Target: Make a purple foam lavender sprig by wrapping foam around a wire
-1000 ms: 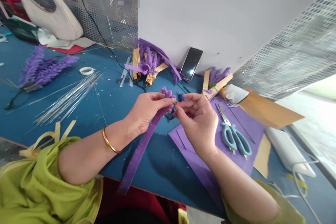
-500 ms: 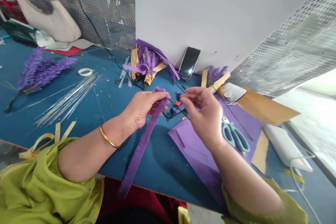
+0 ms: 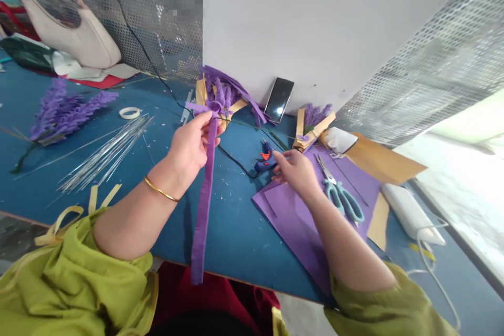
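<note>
My left hand (image 3: pixel 191 142) pinches the upper end of a long purple strip (image 3: pixel 203 205), which hangs down past the table's front edge. A thin dark green wire stem (image 3: pixel 252 126) runs out to the right from those fingertips. My right hand (image 3: pixel 295 168) holds nothing that I can see; its fingers are apart, right beside a blue glue gun (image 3: pixel 264 160) with an orange trigger. Whether they touch the gun is hard to make out. Under the right forearm lie purple sheets (image 3: pixel 291 231), with teal-handled scissors (image 3: pixel 340 197) on top.
Wrapped purple flowers (image 3: pixel 222 97) and a phone (image 3: pixel 279 100) lean near the white board. More flowers (image 3: pixel 66 110), a tape roll (image 3: pixel 129 113) and bare wires (image 3: pixel 106 152) lie left. A white power bank (image 3: pixel 411 212) with a cable is at right. A black cord (image 3: pixel 236 163) crosses the table.
My left hand has moved left and up the table with the strip and wire. My right hand has let go of the wire and come down beside the glue gun.
</note>
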Available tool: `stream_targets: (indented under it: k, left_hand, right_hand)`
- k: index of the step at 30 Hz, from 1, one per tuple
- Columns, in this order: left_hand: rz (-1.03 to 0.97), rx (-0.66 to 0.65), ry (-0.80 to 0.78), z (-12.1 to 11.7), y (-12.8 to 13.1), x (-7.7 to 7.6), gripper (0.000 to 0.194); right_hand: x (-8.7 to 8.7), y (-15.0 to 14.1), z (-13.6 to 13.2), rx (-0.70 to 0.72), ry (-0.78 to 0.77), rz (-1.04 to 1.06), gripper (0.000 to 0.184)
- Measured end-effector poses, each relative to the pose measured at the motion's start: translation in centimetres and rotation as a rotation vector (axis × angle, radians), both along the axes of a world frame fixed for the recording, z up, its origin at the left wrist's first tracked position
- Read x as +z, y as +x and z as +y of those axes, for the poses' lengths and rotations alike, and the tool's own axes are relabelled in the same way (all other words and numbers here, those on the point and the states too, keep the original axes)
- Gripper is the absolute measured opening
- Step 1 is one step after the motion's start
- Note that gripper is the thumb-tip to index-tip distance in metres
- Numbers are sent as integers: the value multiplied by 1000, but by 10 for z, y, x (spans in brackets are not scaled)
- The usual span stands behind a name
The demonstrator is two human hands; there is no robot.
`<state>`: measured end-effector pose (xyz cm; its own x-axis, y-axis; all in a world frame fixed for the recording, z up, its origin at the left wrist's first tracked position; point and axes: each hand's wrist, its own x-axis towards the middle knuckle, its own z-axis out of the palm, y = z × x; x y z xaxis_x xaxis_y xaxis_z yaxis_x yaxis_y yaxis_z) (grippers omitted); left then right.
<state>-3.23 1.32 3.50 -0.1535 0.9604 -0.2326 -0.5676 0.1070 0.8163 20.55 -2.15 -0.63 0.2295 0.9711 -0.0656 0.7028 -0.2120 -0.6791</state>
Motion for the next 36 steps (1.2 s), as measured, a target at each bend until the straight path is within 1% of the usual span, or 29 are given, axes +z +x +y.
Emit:
stream_targets:
  k: [2, 4, 7, 9, 10, 12, 14, 16, 19, 20, 23, 26, 29, 31, 33, 36]
  left_hand:
    - [-13, 9, -16, -2, 3, -3, 11]
    - [-30, 23, -32, -3, 4, -4, 12]
    - [-43, 11, -54, -3, 5, -5, 12]
    - [-51, -24, -69, -3, 6, -6, 12]
    - [-54, -42, -77, -3, 6, -7, 11]
    - [-55, -63, -89, -3, 7, -7, 11]
    - [-51, -70, -101, -5, 8, -7, 12]
    - [-49, -74, -109, -6, 9, -7, 13]
    - [-40, -114, -107, -7, 10, -7, 15]
    - [-34, -141, -102, -8, 10, -7, 15]
    - [1, -232, -86, -10, 13, -8, 18]
    - [42, -285, -91, -14, 16, -8, 18]
    - [80, -269, -97, -16, 18, -9, 19]
    - [103, -251, -98, -15, 19, -9, 20]
    - [121, -241, -100, -14, 19, -10, 21]
    - [143, -196, -82, -11, 18, -9, 18]
  right_hand:
    - [-9, -20, 2, -28, 28, -83, 51]
    - [-11, -35, 4, -40, 28, -154, 57]
    - [-8, -44, 8, -56, 2, -195, 49]
    - [-7, -41, 9, -77, -6, -170, 44]
    - [-7, -38, 10, -92, -5, -142, 45]
    - [-9, -29, 10, -131, -3, -53, 49]
    - [-12, -19, 10, -165, -14, 87, 49]
    - [-15, -9, 11, -164, -44, 270, 37]
    - [-14, 2, 11, -111, -94, 542, 10]
    - [-13, 4, 11, -92, -106, 617, 6]
    - [-10, 6, 10, -49, -104, 791, 9]
    - [-11, 4, 10, -19, -2, 917, 12]
    - [-15, 3, 13, -30, 156, 984, 24]
    - [-16, 6, 16, -53, 265, 995, 27]
    - [-13, 9, 17, -96, 420, 956, 28]
    - [-2, 14, 14, -206, 766, 773, 33]
